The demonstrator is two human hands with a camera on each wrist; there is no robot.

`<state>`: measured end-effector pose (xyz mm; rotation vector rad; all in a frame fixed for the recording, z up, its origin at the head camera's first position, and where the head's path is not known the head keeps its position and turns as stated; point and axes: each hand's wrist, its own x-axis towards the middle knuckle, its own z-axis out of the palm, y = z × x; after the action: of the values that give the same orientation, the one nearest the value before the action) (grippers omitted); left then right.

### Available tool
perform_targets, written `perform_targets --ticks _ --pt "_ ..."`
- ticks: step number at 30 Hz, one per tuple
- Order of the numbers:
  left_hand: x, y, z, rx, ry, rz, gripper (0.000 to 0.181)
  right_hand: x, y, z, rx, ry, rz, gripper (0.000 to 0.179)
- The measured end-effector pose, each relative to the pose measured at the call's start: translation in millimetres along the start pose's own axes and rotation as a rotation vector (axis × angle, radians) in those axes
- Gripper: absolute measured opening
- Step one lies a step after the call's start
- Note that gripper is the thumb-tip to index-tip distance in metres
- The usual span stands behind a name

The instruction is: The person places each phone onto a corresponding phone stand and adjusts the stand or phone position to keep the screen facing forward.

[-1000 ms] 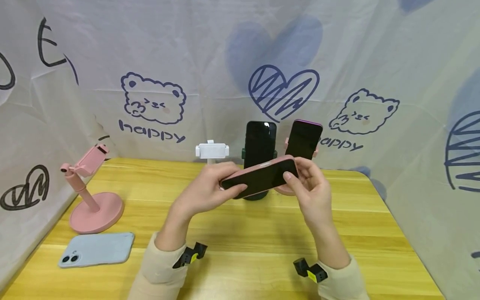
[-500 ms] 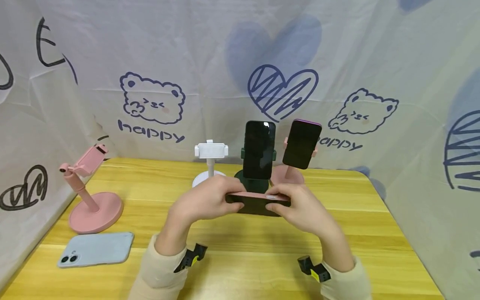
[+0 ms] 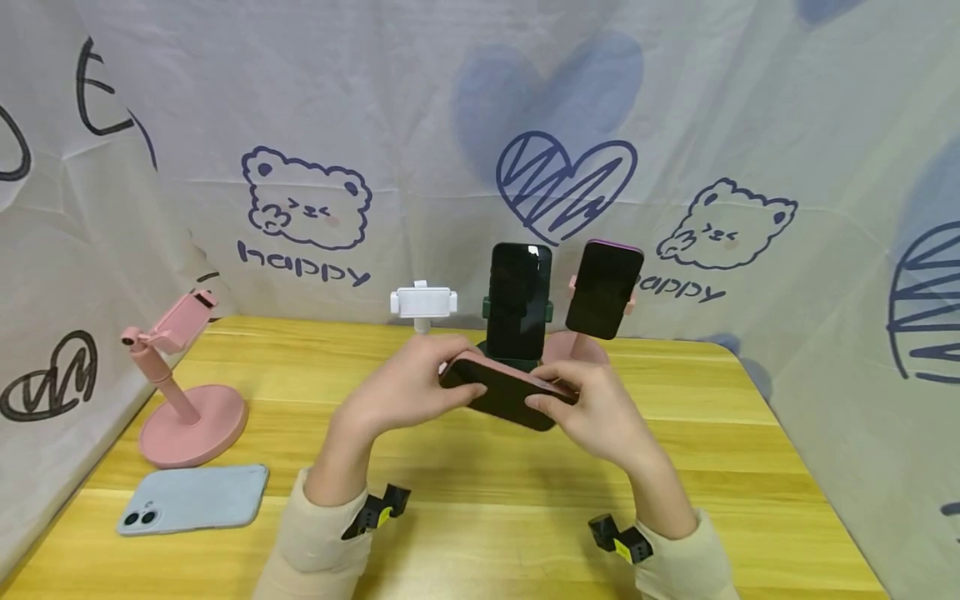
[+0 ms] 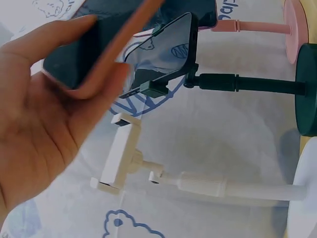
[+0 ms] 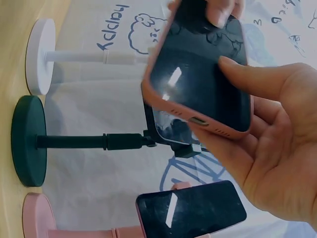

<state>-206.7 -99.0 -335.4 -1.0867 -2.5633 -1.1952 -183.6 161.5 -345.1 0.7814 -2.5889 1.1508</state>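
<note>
A smartphone in a pink case is held sideways above the table, its dark screen toward me. The left hand pinches its left end between thumb and fingers. At the other end the right hand grips it, thumb on the screen, as the right wrist view also shows. The phone slopes down to the right. Behind the hands is a white phone stand with nothing in its clamp. Beside it a dark green stand bears a black phone. Farther right, a pink stand carries another phone.
On the left of the wooden table stands a second pink phone stand, its clamp holding nothing. A light blue phone lies face down in front of it. A printed cloth hangs behind and at both sides.
The pink-cased phone first sloped up to the right, then came down level and lower. Now its left end is raised. The right hand has moved left and down with it.
</note>
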Motion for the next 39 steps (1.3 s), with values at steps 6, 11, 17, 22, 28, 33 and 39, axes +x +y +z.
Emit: perform_targets --ticks 6,11,17,22,28,33,39 --pt "2.2 -2.7 2.9 -0.254 0.223 0.066 0.018 0.2 -1 5 0.167 0.143 0.033 0.017" --pt "6.1 1.8 8.9 -0.449 0.345 0.056 0.023 2.2 -2 12 0.315 0.257 0.035 0.021" --pt "12.0 4.5 17.1 -0.546 0.394 0.039 0.039 3.8 -6 23 0.45 0.38 0.017 0.026" --pt "16.1 3.7 23.7 -0.537 0.357 0.071 0.048 4.2 -10 30 0.578 0.427 0.038 0.028" --pt "17.0 4.4 25.7 -0.512 0.378 0.094 0.044 5.8 -10 32 0.635 0.42 0.054 0.028" --pt "14.2 8.2 24.1 -0.493 0.375 0.044 0.038 4.9 -10 27 0.55 0.364 0.074 0.028" --pt "9.9 11.6 20.4 -0.303 0.307 0.035 0.025 3.3 -7 17 0.476 0.275 0.064 0.029"
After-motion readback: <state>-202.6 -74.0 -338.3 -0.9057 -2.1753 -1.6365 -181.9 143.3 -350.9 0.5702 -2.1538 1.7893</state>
